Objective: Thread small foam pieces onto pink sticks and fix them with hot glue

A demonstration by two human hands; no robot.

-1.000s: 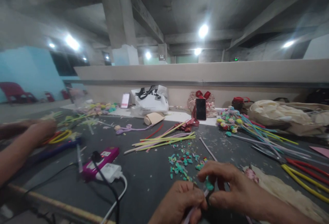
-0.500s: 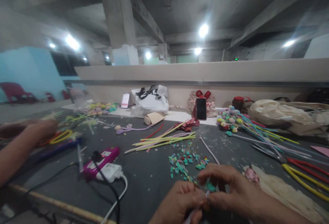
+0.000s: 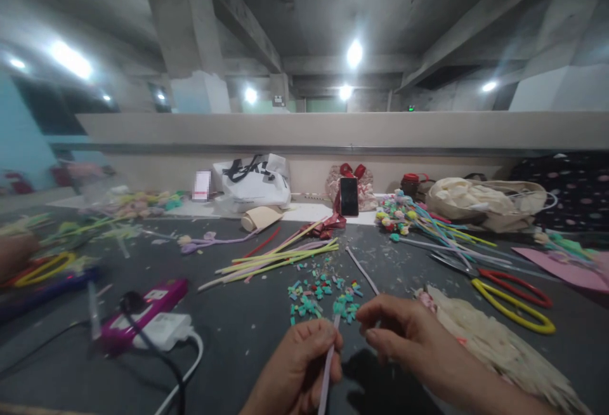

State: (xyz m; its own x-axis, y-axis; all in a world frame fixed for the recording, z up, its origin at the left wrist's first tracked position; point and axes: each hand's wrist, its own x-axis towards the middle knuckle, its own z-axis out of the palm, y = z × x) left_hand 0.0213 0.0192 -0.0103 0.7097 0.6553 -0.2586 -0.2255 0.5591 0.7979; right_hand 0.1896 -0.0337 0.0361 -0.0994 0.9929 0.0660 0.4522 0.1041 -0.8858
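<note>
At the bottom centre, my left hand (image 3: 304, 364) pinches a pale purple stem (image 3: 326, 374) just below its top. A small green flower (image 3: 339, 307) tops the stem. My right hand (image 3: 404, 339) is just right of the stem, with thumb and fingers apart and nothing between them. Small green pieces (image 3: 307, 306) lie scattered on the dark table behind my hands. Farther back is a bundle of yellow and purple stems (image 3: 280, 259). Another pale stem (image 3: 362, 270) lies behind my right hand.
Scissors (image 3: 514, 304) with red and yellow handles lie right, near cream fabric (image 3: 495, 339). A magenta power strip (image 3: 147, 316) with cables is left. Flower stems (image 3: 404, 212), a phone (image 3: 349, 197) and a white bag (image 3: 257, 183) stand farther back. Another person's hand (image 3: 16, 253) is far left.
My right hand has parted from my left hand and opened. The stem and its green flower now show clearly in my left hand. The view has swung right.
</note>
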